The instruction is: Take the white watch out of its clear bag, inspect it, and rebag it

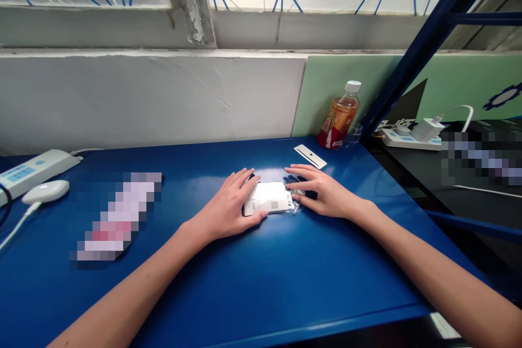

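Observation:
A small white packet (269,197) with printed codes and a clear plastic edge lies on the blue table (261,283). My left hand (231,204) wraps its thumb and fingers around the packet's left side. At the packet's right end is my right hand (322,190), its fingers spread and the fingertips touching or just over the clear plastic. A flat white card (310,156) with a dark slot lies beyond my right hand.
A bottle (339,117) with an orange and red label stands by the wall at the back right. On the left are a power strip (38,171), a white charger (46,192) and a blurred-out object (118,217). A blue metal post rises at the right.

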### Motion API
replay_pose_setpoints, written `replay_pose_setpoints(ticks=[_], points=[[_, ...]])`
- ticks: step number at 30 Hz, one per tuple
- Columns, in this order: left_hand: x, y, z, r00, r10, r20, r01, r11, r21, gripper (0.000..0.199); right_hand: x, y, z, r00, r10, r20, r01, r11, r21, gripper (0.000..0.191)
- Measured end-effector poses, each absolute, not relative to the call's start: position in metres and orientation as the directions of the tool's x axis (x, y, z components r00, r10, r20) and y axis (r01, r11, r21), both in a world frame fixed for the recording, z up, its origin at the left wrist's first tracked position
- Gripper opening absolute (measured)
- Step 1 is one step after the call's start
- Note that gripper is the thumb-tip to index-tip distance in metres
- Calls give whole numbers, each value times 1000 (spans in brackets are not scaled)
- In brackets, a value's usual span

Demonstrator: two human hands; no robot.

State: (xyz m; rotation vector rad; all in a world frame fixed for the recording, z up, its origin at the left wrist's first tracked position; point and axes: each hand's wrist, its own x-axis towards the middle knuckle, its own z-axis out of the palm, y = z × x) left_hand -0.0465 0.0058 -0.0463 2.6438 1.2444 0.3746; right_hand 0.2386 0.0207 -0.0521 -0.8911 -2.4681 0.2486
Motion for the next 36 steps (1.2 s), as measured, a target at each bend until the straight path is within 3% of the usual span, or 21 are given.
replay_pose_setpoints(ticks=[8,14,24,32,36], points=[[-41,6,-51,625,762,171,694,-642,325,64,236,16,-48,-693,638,336,494,760,-423,35],[-37,2,-48,614,769,179,699,-635,330,56,230,16,-54,-633,666,395,490,739,-462,26],[-39,6,-46,580,797,171,732,-601,320,58,241,21,-41,-697,608,381,507,793,-337,20],[-42,6,-47,575,809,123,747,-581,323,59,257,24,-28,-663,706,247,614,702,-360,19],[-41,6,-48,575,807,135,742,-584,328,59,249,19,-33,-637,724,263,623,685,-378,31]])
